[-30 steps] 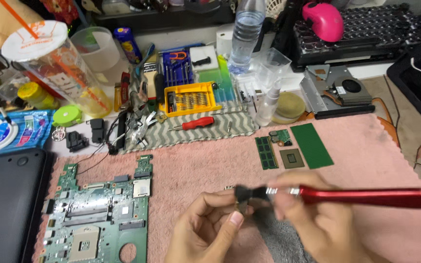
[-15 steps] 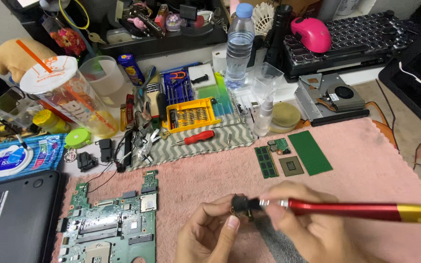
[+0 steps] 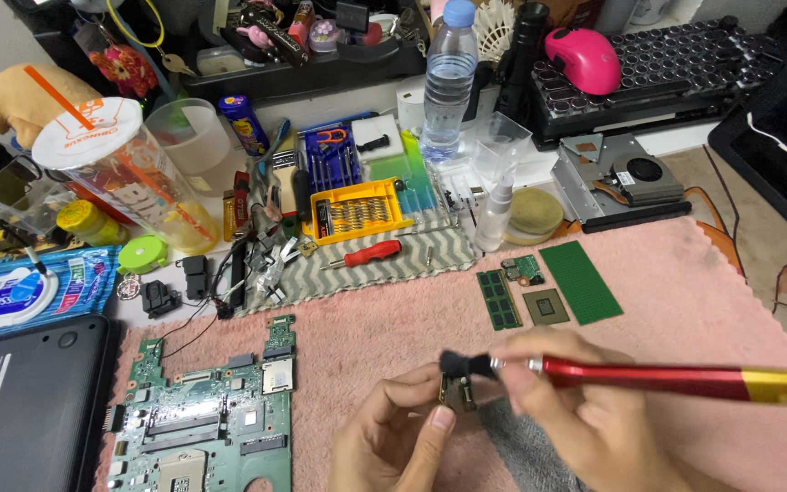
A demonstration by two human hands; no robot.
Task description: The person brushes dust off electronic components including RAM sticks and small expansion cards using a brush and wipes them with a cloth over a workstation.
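Left hand (image 3: 393,437) pinching a small part (image 3: 455,392) at the bench's near edge, half hidden by fingers, right hand (image 3: 585,415) gripping a red-handled brush (image 3: 649,375), wrists cut off

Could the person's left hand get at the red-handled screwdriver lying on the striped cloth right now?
Probably not at once. The path over the pink towel to the red-handled screwdriver looks open, but the left hand is pinching a small part that the right hand is brushing with a red brush.

One motherboard (image 3: 207,410), one water bottle (image 3: 449,77), two memory modules (image 3: 500,299).
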